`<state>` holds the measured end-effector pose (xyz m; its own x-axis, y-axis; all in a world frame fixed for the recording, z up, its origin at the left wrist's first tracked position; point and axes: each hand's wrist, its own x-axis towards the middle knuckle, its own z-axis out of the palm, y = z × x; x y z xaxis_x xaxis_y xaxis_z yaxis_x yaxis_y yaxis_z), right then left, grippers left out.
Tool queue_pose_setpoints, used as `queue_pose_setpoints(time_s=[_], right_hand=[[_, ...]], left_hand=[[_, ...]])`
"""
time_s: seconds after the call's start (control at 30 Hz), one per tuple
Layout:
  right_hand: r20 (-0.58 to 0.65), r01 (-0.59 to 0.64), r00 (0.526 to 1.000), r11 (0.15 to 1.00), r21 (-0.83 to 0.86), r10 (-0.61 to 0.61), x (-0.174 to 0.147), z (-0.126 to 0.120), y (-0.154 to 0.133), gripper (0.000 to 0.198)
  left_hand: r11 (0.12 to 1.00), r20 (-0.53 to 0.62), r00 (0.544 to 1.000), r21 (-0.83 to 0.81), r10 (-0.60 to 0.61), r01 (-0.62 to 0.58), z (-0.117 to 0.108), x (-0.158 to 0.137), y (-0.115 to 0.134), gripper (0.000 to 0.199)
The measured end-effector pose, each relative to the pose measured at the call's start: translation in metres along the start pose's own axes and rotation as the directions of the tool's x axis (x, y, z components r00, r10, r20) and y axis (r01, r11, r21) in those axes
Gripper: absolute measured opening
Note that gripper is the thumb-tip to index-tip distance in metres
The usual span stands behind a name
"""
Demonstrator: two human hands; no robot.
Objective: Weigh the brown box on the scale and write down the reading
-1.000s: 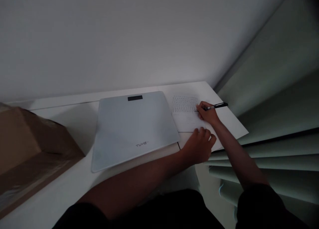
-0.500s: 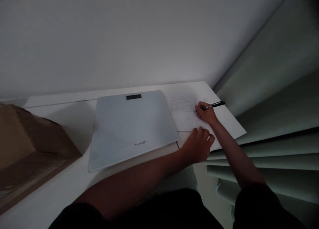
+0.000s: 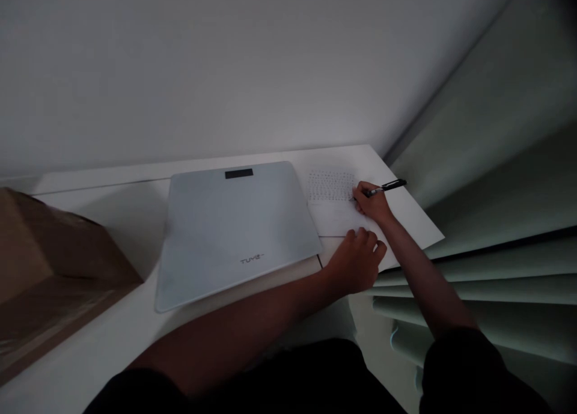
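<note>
My right hand is closed around a black pen, its tip down on a sheet of paper. Rows of small handwritten marks cover the upper part of the sheet, too small to read. Below it, near the front edge of the white table, rests my left hand, knuckles up. Its fingers are loosely bent and a little apart, touching the lower part of the paper, with nothing visible held. To the left of the sheet lies a pale bathroom scale with a dark display window, its right edge against the paper.
A brown cardboard box stands at the left on the white table. Behind the table rises a plain wall. Pale green curtains hang along the right side, close to the table's corner.
The view has shifted slightly, so the scale and box sit a little further left. My right hand stays on the pen at the writing, and my left hand has hardly moved.
</note>
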<state>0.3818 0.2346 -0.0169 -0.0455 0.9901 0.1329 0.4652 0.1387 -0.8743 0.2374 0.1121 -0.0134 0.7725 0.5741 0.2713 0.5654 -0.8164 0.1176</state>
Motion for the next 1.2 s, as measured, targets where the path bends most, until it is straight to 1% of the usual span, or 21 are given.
queue_pose_setpoints(time_s=[0.17, 0.33, 0.4, 0.5, 0.57, 0.77, 0.93, 1.2], right_hand=[[-0.017, -0.007, 1.0, 1.0, 0.003, 0.007, 0.001, 0.0005, 0.001, 0.03], [-0.006, 0.021, 1.0, 1.0, 0.014, -0.021, 0.001, 0.0017, 0.0, 0.034], [-0.02, 0.002, 1.0, 0.999, 0.039, -0.001, 0.0004, 0.0017, -0.0008, 0.035], [-0.078, -0.01, 0.997, 0.997, 0.079, 0.016, -0.0006, 0.0014, -0.0014, 0.036], [-0.098, -0.007, 0.995, 0.997, 0.075, 0.014, -0.0011, 0.0011, -0.0015, 0.035], [-0.069, -0.007, 0.998, 0.999, 0.041, 0.009, -0.0012, 0.0011, -0.0021, 0.034], [-0.055, -0.001, 0.998, 1.0, 0.006, 0.001, -0.0009, 0.001, -0.003, 0.034], [-0.041, 0.005, 0.999, 1.0, -0.008, -0.005, -0.0017, 0.0001, -0.0056, 0.032]], left_hand=[[1.0, -0.01, 1.0, 0.002, 0.005, -0.005, -0.0003, 0.0002, 0.0003, 0.034], [1.0, 0.0, 1.0, 0.002, 0.001, -0.001, -0.0019, -0.0001, -0.0001, 0.03], [1.0, -0.013, 1.0, 0.004, 0.0, 0.0, -0.0008, -0.0004, -0.0003, 0.03], [1.0, -0.013, 1.0, 0.001, 0.005, -0.005, 0.0006, -0.0003, -0.0001, 0.033], [1.0, -0.006, 1.0, -0.005, 0.003, -0.003, 0.0002, 0.0, 0.0004, 0.034], [1.0, -0.002, 1.0, -0.005, -0.001, 0.0, -0.0014, 0.0001, 0.0011, 0.031], [1.0, -0.031, 1.0, 0.003, 0.001, -0.001, 0.0017, 0.0002, 0.0013, 0.031], [1.0, -0.017, 1.0, -0.002, -0.004, 0.004, -0.0022, 0.0009, 0.0012, 0.031]])
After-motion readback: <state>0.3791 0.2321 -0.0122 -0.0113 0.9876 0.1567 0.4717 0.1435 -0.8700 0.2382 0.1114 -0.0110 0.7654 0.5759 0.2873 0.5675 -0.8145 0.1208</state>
